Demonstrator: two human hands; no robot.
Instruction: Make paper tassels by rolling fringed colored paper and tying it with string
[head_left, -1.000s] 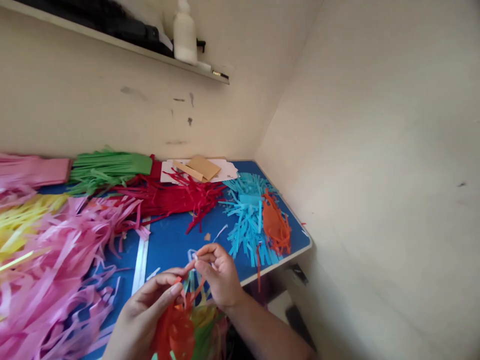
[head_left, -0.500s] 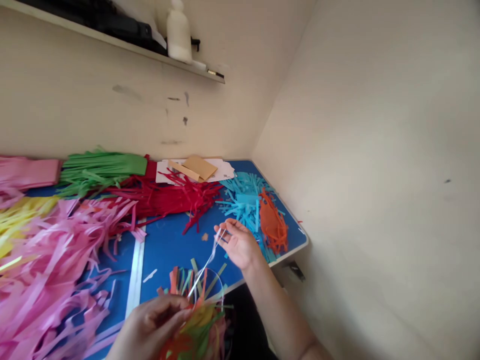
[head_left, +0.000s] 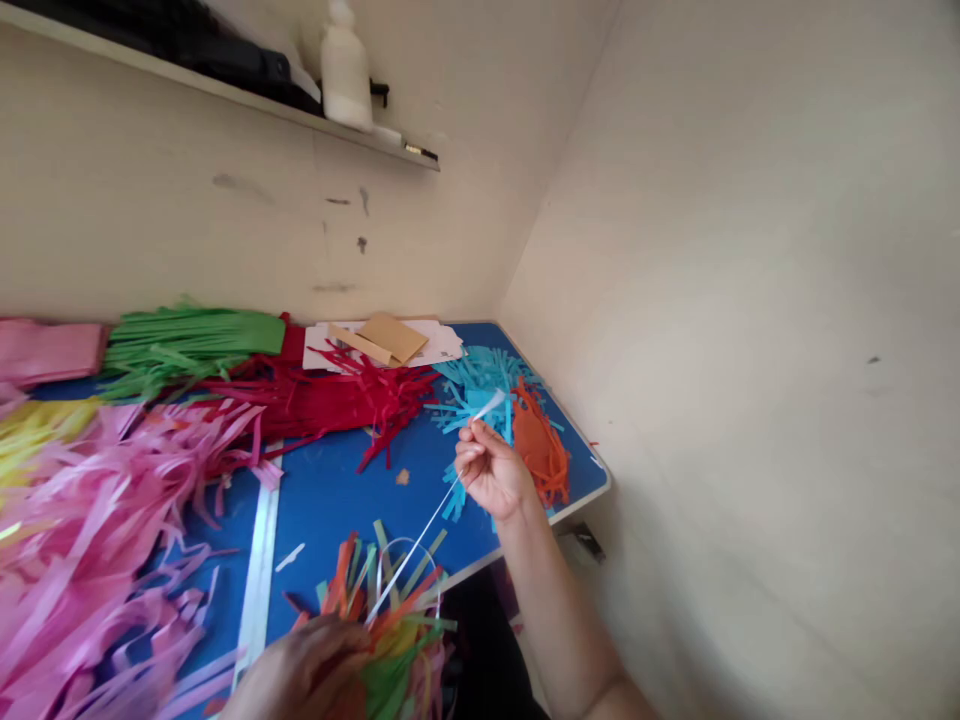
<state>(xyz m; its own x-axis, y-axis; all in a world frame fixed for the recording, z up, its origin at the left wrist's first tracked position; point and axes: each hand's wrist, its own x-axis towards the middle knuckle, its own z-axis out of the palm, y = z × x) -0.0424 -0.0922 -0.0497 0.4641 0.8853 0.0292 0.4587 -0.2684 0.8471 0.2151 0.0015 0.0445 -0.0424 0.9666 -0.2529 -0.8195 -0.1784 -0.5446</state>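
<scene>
Low in the view, my left hand is closed at the near side of a multicoloured fringed-paper bundle, with its fingertips partly hidden. Orange, green, yellow and pink strips stick out of the bundle. A thin white ribbon runs taut from beside my left fingers up to my right hand. That hand pinches the ribbon, and a loose white end sticks out above the fingertips. Another pale loop of ribbon curves over the strips.
Fringed paper lies across the blue table: pink, green, red, light blue and orange. Brown card rests on white sheets at the back. A shelf with a white bottle hangs above.
My right hand has moved up and slightly right, its fingers closing tighter around the ribbon, which is now straighter. My left hand has shifted slightly down over the bundle.
</scene>
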